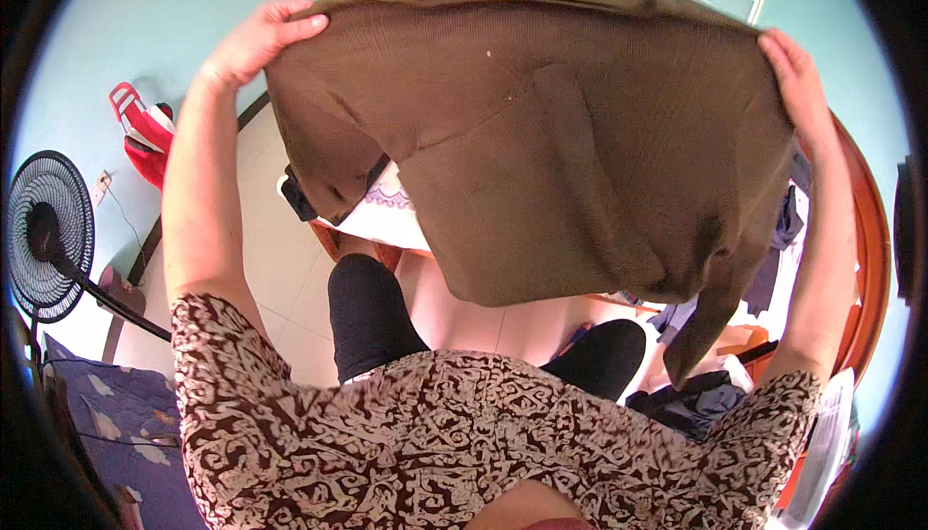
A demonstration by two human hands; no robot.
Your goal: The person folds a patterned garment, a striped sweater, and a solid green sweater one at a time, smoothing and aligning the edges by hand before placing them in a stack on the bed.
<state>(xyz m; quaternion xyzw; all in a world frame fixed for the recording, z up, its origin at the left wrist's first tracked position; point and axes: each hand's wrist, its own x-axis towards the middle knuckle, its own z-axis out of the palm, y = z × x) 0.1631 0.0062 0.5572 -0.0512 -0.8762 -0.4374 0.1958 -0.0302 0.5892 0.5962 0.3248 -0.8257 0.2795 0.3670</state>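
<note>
A large olive-brown knit garment is stretched wide in the air before me. My left hand grips its upper left corner, thumb on the near side. At the upper right edge my right hand pinches the cloth. One sleeve-like strip hangs down at the lower right, and folds cross the middle. Behind the garment, partly hidden, lies a bed or low table with a white patterned cover. My knees, in black trousers, are below it.
A black standing fan is at the left, near a red folding chair. Dark clothes lie in a heap at the lower right, beside a white plastic basket. A blue patterned quilt is at the lower left.
</note>
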